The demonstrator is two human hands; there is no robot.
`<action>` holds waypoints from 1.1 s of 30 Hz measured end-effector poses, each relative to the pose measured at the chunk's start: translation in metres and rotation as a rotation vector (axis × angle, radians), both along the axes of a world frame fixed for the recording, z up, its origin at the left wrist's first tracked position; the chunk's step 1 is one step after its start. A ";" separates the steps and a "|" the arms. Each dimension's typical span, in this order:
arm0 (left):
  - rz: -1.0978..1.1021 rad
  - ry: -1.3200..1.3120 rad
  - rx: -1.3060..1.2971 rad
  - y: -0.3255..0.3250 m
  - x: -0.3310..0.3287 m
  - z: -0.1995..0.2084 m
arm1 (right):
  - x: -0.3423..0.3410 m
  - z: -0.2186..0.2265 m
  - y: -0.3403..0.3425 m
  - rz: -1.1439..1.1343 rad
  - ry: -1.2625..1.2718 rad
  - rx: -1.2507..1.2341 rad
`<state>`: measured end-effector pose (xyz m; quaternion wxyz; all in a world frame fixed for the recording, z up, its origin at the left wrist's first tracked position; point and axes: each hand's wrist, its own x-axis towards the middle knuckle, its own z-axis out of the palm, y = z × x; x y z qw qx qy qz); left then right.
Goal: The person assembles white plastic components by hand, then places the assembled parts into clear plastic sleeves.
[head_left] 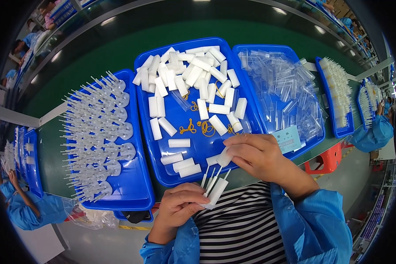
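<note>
My left hand [180,203] pinches a plastic part with thin white rods [212,181] at its base, near my body. One white block [218,191] sits on this part beside the upright rods. My right hand [259,156] is closed on another white block [225,157], held just above the rod tips. Both hands are at the near edge of the middle blue tray [150,154]. Several loose white blocks [183,167] lie in that tray, with a heap at its far end. Yellow rubber bands [207,128] lie among them.
The left blue tray [138,176] bears rows of clear parts with thin rods [97,132]. Clear plastic sleeves [286,83] fill the right tray, with a pale green slip [287,139] at its near edge. A red stool [326,160] stands right. Co-workers in blue sit on both sides.
</note>
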<state>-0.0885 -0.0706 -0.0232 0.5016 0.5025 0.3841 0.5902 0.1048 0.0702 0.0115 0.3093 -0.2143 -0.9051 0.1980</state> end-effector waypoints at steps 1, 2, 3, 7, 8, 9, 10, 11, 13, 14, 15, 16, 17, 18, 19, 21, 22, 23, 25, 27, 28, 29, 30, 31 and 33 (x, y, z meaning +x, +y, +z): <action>-0.006 -0.014 -0.002 0.000 0.000 -0.001 | 0.000 -0.001 0.001 0.014 0.019 -0.001; -0.007 -0.014 -0.004 0.001 0.000 -0.001 | 0.001 -0.001 0.001 0.012 0.019 -0.003; -0.007 -0.023 0.013 0.002 0.000 -0.002 | 0.002 -0.002 0.001 0.015 0.017 -0.009; 0.006 -0.048 -0.009 0.003 0.001 -0.003 | 0.006 -0.001 0.003 0.033 0.026 -0.051; 0.005 -0.048 -0.010 0.003 0.001 -0.003 | 0.007 0.000 0.003 0.032 0.025 -0.052; 0.013 -0.076 -0.027 0.003 0.001 -0.002 | 0.008 0.000 0.003 0.035 0.022 -0.055; 0.022 -0.104 -0.043 0.003 0.001 -0.002 | 0.008 0.001 0.002 0.037 0.020 -0.057; 0.021 -0.104 -0.043 0.004 0.001 -0.002 | 0.008 0.001 0.002 0.036 0.021 -0.057; -0.014 -0.090 -0.008 0.005 0.001 -0.001 | 0.008 0.001 0.002 0.051 0.024 -0.051; -0.014 -0.090 -0.009 0.007 0.001 0.000 | 0.008 0.002 0.001 0.051 0.024 -0.052; -0.018 -0.005 -0.015 0.009 0.002 0.002 | 0.009 0.004 -0.001 0.062 0.020 -0.047; -0.020 0.080 -0.024 0.010 0.002 0.003 | 0.008 0.005 -0.002 0.075 0.016 -0.043; -0.041 0.104 -0.031 0.010 0.001 0.003 | 0.008 0.010 -0.003 0.074 0.016 -0.046; -0.042 0.103 -0.034 0.010 0.001 0.002 | 0.007 0.017 -0.004 0.041 -0.001 -0.179; -0.044 0.088 -0.020 0.009 0.001 0.002 | 0.007 0.021 -0.006 0.008 -0.016 -0.310; -0.046 0.074 -0.006 0.009 0.002 0.003 | 0.012 0.024 -0.003 0.044 0.042 -0.457; -0.061 0.087 0.035 0.010 0.003 0.004 | 0.015 0.024 0.000 0.079 0.098 -0.603; -0.075 0.100 0.077 0.011 0.003 0.004 | 0.017 0.020 0.003 0.095 0.096 -0.633; -0.107 0.103 0.068 0.013 0.002 0.004 | 0.017 0.018 0.004 0.103 0.085 -0.606; -0.139 0.105 0.059 0.013 0.002 0.004 | 0.018 0.018 0.006 0.109 0.074 -0.580; -0.151 0.109 0.071 0.013 0.000 0.005 | 0.019 0.021 0.008 0.176 0.077 -0.590; -0.162 0.113 0.082 0.013 0.000 0.005 | 0.020 0.022 0.010 0.243 0.079 -0.600; -0.163 0.112 0.080 0.013 0.000 0.005 | 0.022 0.021 0.012 0.243 0.079 -0.603; -0.176 0.107 0.094 0.013 0.001 0.006 | 0.024 0.020 0.015 0.278 0.099 -0.766; -0.204 0.150 0.092 0.014 0.000 0.006 | 0.023 0.015 0.014 0.296 0.113 -0.915</action>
